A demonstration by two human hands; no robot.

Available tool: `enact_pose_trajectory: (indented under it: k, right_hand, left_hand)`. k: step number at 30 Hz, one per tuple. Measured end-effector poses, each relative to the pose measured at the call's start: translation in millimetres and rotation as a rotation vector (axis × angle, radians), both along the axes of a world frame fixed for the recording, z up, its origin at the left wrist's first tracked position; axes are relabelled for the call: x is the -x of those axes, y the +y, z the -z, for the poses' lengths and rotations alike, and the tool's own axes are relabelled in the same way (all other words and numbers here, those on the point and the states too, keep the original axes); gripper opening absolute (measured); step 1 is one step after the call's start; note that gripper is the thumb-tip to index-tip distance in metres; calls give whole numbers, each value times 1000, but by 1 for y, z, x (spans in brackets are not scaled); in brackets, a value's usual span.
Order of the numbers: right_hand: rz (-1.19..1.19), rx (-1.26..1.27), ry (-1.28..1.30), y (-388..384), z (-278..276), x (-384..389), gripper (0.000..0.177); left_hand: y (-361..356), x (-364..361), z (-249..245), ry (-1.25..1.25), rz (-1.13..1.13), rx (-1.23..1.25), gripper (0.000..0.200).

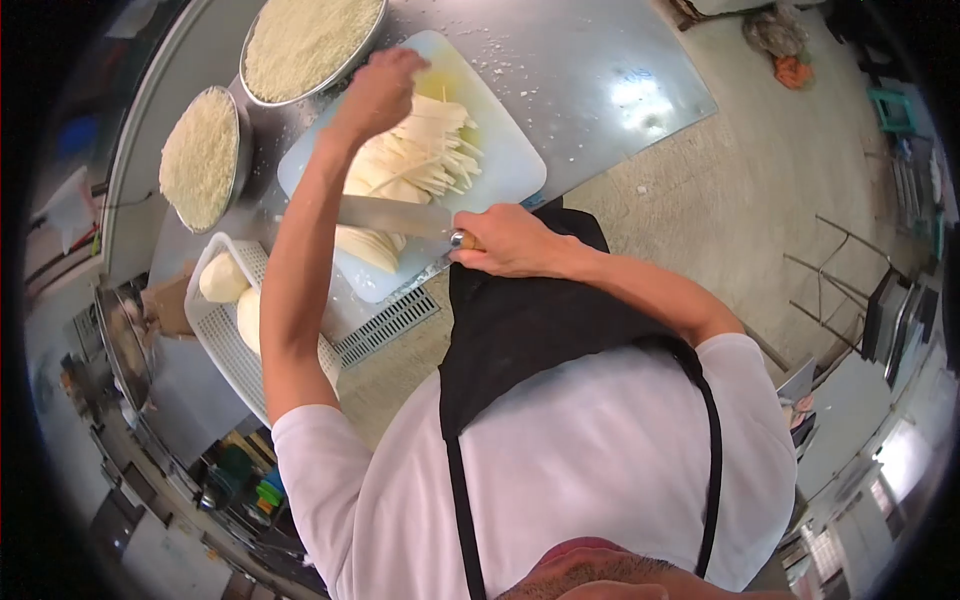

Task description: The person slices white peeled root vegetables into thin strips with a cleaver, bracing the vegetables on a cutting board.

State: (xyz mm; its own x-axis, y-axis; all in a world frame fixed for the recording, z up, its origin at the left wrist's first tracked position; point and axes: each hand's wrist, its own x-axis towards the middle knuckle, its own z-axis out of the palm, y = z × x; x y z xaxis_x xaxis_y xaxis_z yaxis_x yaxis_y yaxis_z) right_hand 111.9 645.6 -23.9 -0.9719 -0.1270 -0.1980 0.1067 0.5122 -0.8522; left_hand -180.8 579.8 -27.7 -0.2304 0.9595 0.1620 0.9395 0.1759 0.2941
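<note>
right hand on knife

The counter is bare sheet metal, glossy enough to throw back glare at the upper middle. The cutting board looks like smooth pale plastic. The knife has a bright polished metal blade and a wood-coloured handle. At the left, the basket is white perforated plastic and the pans are dull metal. The apron is matt black cloth.
</note>
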Motion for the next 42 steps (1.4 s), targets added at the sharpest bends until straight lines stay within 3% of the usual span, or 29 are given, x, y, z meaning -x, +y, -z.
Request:
enact_pose_trajectory:
  k: [2, 4, 5, 8, 9, 10, 11, 12, 13, 15, 17, 20, 22, 25, 28, 31, 42]
  right_hand:
    - [34, 43, 2, 10, -1, 0, 34]
    - [71, 82, -2, 23, 4, 4, 36]
    - [134, 122, -14, 30, 8, 10, 37]
    - [250, 188, 10, 42, 9, 21, 40]
    - [300, 181, -12, 47, 1, 22, 39]
    - [358, 176, -36, 49, -4, 19, 38]
    - [367, 203, -13, 50, -3, 16, 37]
    - [375, 204, -12, 49, -3, 13, 37]
    - [413, 227, -66, 46, -3, 9, 37]
    - [458, 237, -115, 36, -5, 4, 37]
    - [614, 201, 20, 22, -3, -2, 37]
    - [691, 233, -106, 5, -9, -5, 40]
    - [700, 206, -39, -7, -6, -8, 41]
    - [682, 200, -33, -29, -15, -23, 43]
    - [629, 229, -124, -49, -26, -31, 43]
    - [574, 209, -188, -64, -32, -25, 42]
    - [562, -1, -178, -55, -50, -22, 42]
  left_hand:
    - [-11, 3, -56, -72, -44, -123, 39]
    - [-40, 1, -101, 24, -146, -330, 33]
    - [-53, -4, -122, 8, -285, -392, 28]
    - [-104, -22, -142, 63, -587, -512, 20]
    - [-116, -34, -124, -5, -759, -533, 19]
    - [-136, -40, -93, -142, -745, -403, 17]
    - [-159, -38, -55, -101, -507, -281, 29]
    - [-152, -69, -47, -55, -444, -106, 38]
    - [-150, -80, -29, -123, -461, 87, 31]
    - [-147, -79, 0, -143, -442, 91, 19]
    - [-135, -63, 10, -115, -385, 64, 17]
    - [-106, -43, 26, -45, -287, 0, 12]
    - [-99, -36, 32, -6, -237, -38, 10]
    - [-115, -36, 36, -43, -331, -356, 11]
    - [-154, -73, 39, -61, -524, -289, 14]
    - [-154, -103, 43, 57, -461, -267, 20]
    - [-150, -99, 52, 10, -521, -149, 33]
